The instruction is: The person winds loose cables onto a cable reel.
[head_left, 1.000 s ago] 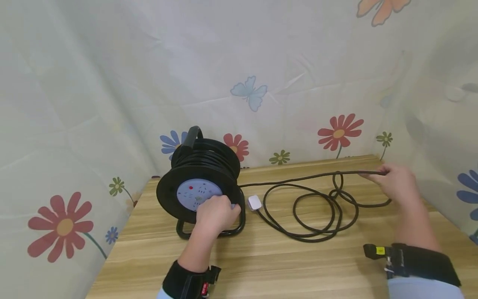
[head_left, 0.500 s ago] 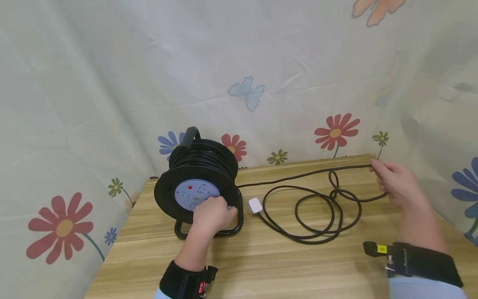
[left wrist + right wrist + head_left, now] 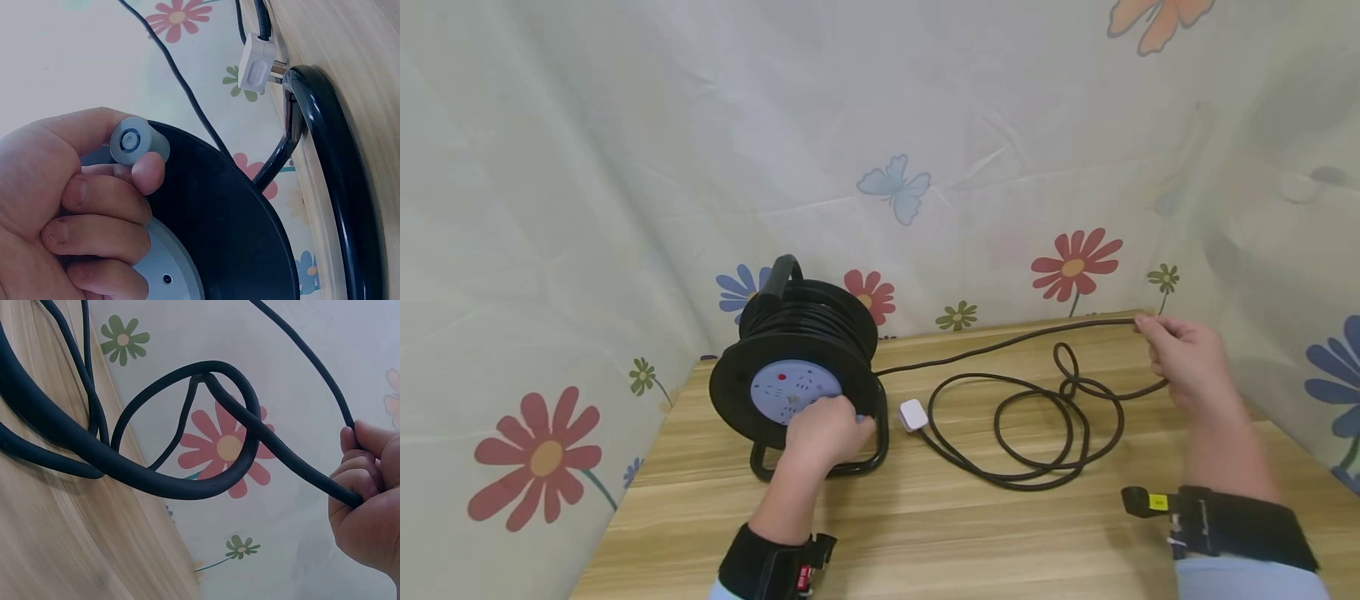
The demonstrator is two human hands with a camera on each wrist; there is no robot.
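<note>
The reel (image 3: 797, 392) is black with a pale blue face carrying 1 red dot; its knob (image 3: 139, 142) is grey. The cable (image 3: 1037, 433) is black, the plug (image 3: 913, 414) white. At 12 o'clock hangs a cream curtain (image 3: 625, 167) printed with red, blue and green flowers, a blue butterfly and an orange one. The table (image 3: 925, 533) is light wood grain. Both wrist straps (image 3: 1240, 525) are black

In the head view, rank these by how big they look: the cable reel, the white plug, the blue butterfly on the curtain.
Largest to smallest:
1. cable reel
2. blue butterfly, on the curtain farther back, so true size is unsure
3. white plug
</note>
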